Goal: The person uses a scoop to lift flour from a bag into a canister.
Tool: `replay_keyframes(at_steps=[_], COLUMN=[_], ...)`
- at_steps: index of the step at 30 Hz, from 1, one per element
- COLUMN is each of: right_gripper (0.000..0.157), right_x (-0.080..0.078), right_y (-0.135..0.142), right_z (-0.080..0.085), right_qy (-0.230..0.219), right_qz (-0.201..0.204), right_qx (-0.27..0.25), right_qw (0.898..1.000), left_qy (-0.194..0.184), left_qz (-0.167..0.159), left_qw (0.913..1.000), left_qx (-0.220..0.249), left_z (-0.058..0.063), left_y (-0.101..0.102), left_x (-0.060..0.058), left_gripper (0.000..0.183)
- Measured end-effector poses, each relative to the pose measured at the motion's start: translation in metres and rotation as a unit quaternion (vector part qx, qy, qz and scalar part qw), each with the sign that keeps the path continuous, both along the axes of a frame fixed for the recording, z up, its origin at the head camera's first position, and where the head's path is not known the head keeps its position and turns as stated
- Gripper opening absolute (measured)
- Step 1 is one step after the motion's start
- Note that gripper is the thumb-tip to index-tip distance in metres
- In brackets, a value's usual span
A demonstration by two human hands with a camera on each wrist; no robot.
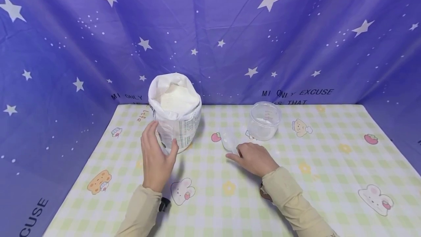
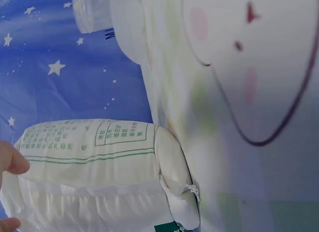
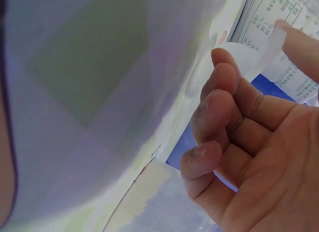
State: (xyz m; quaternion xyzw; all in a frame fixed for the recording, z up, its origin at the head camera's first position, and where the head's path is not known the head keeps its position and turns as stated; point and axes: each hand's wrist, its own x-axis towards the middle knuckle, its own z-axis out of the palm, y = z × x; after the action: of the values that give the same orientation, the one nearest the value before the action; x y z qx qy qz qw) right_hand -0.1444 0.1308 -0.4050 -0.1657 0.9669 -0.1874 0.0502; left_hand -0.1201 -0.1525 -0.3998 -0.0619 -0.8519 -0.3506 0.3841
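Note:
A white bag (image 1: 179,131) of pale, flour-like powder (image 1: 177,98) stands upright at the back left, its top open. Beside it is my left hand (image 1: 157,160), fingers and thumb loosely spread, fingertips right at the bag's lower front. The left wrist view shows the printed bag (image 2: 94,152) with fingertips at the left edge. My right hand (image 1: 258,158) pinches the handle of a translucent plastic scoop (image 1: 229,142) low over the cloth. In the right wrist view the scoop (image 3: 244,57) shows between thumb and forefinger, the other fingers (image 3: 214,112) curled.
A clear round tub (image 1: 264,127) with a little white powder inside stands behind the right hand. The table wears a green-and-white checked cloth (image 1: 210,207) with cartoon prints. A blue star-patterned curtain (image 1: 210,28) hangs along the back and sides.

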Motion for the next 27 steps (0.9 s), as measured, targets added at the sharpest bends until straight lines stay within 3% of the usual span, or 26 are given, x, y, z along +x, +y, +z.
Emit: replay_keyframes(at_steps=[12,27], right_gripper=[0.048,0.045], right_x=[-0.001,-0.001], right_y=[0.003,0.006], right_z=[-0.002,0.001], right_qy=[0.016,0.035], right_qz=[0.011,0.009], right_qx=[0.002,0.007], right_qw=[1.000,0.999], left_qy=[-0.079,-0.112], left_qz=[0.006,0.020], left_qw=[0.9967,0.9929], left_qx=[0.020,0.033], left_z=[-0.005,-0.008], left_y=[-0.008,-0.012], left_x=[-0.015,-0.027], left_gripper=[0.086,0.092])
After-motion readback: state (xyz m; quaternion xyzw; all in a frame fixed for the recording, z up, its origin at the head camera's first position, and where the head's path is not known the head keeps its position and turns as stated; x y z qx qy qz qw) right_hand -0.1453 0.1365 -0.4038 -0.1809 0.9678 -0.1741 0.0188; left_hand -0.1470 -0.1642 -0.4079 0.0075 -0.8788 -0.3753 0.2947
